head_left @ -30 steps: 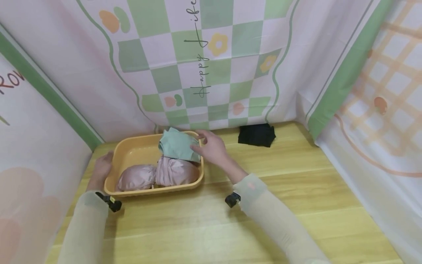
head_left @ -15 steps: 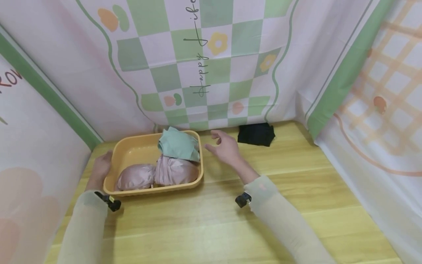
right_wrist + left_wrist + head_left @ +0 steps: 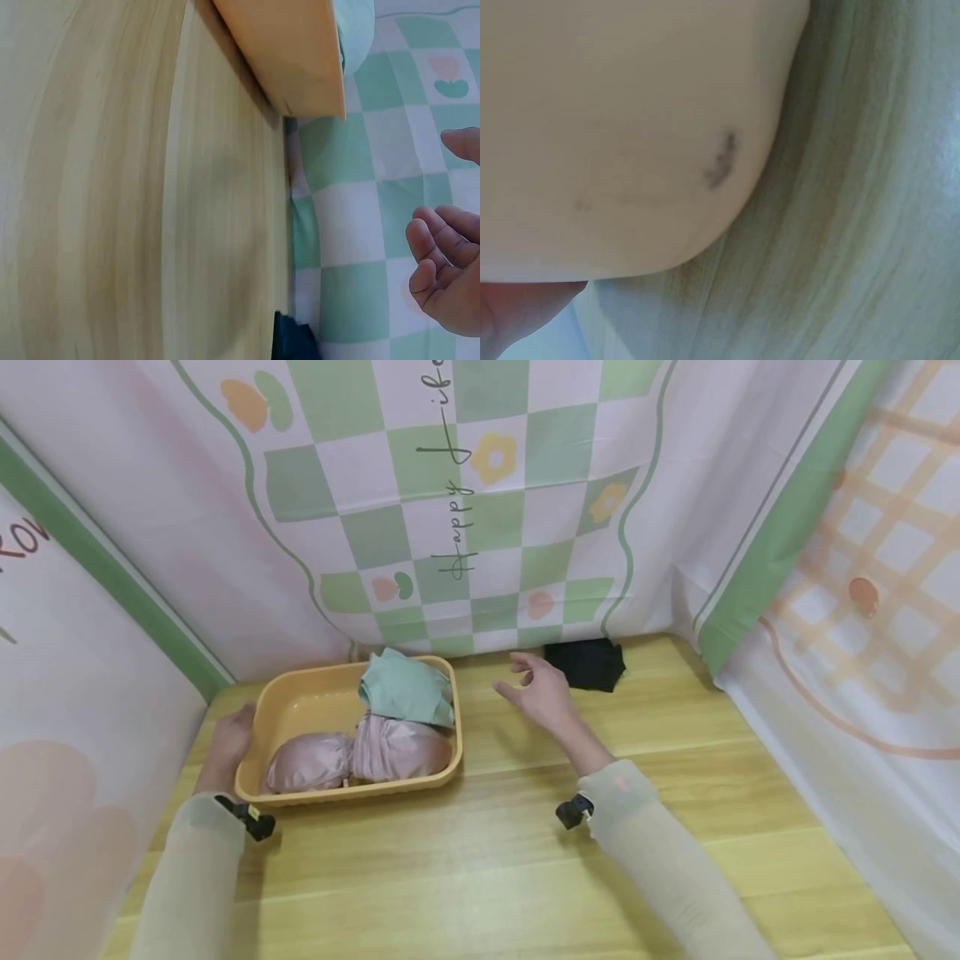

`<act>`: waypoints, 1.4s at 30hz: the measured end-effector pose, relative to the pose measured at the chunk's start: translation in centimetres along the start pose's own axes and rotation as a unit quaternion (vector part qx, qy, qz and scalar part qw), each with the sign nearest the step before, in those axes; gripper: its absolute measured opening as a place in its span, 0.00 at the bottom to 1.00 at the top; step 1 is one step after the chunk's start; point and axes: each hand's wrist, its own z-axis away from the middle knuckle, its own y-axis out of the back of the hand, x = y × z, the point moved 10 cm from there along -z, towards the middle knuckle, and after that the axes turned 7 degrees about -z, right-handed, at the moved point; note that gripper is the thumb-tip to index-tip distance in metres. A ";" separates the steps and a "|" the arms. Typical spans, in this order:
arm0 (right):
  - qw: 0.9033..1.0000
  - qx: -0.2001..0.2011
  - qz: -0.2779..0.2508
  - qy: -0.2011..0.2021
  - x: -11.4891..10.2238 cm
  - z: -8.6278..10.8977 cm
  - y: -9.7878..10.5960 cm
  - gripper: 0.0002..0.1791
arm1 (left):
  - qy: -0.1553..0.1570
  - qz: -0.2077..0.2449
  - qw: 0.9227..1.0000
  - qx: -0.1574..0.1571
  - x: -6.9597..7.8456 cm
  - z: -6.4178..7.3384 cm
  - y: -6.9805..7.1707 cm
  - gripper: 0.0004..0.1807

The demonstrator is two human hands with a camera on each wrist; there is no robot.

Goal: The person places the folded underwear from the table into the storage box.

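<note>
Against the outer left wall of the orange plastic basket (image 3: 441,785) rests my left hand (image 3: 231,739), its fingertips partly hidden by the rim. The basket's outer side (image 3: 630,150) fills much of the left wrist view. Inside it, a folded mint-green garment (image 3: 405,689) lies at the back right, with rounded pale pink satin padded pieces (image 3: 401,750), like bra cups, along the front. My right hand (image 3: 543,695) hovers right of the basket, fingers loosely bent, holding nothing. Just behind and right of it lies a folded black garment (image 3: 588,665), partly covered by the hand.
All this sits on a wooden table (image 3: 465,885). A printed checkered curtain (image 3: 495,527) hangs along the back edge, with more cloth panels at the left and right sides. A small black camera is strapped at each wrist.
My right hand has left the mint-green garment and moved right to beside the black garment. The mint garment stays in the basket. My left hand has stayed at the basket's left side.
</note>
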 end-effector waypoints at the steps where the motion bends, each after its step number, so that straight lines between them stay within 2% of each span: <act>1: 1.000 0.000 -0.001 -0.002 0.3 0.0 0.2 0.34 | 0.001 0.005 1.000 -0.002 0.0 0.0 0.0 0.42; 5: 1.000 0.005 0.002 -0.010 1.1 0.0 0.9 0.34 | 0.005 0.017 1.000 -0.011 0.0 0.0 -0.1 0.42; 14: 1.000 0.010 0.010 -0.017 2.2 -0.1 2.5 0.34 | 0.019 -0.010 1.000 -0.010 -0.2 -0.5 0.0 0.42; 28: 0.998 0.056 0.031 -0.014 4.0 -0.5 5.3 0.36 | 0.025 0.002 1.000 -0.012 -0.5 -0.5 -0.2 0.43; 35: 0.997 0.051 0.037 -0.038 5.7 -0.6 6.1 0.40 | 0.019 -0.014 1.000 -0.011 -0.6 -0.6 -0.1 0.43; 42: 0.995 0.048 0.048 -0.069 8.1 -1.1 7.1 0.44 | 0.022 -0.004 1.000 -0.011 -0.7 -0.5 -0.1 0.41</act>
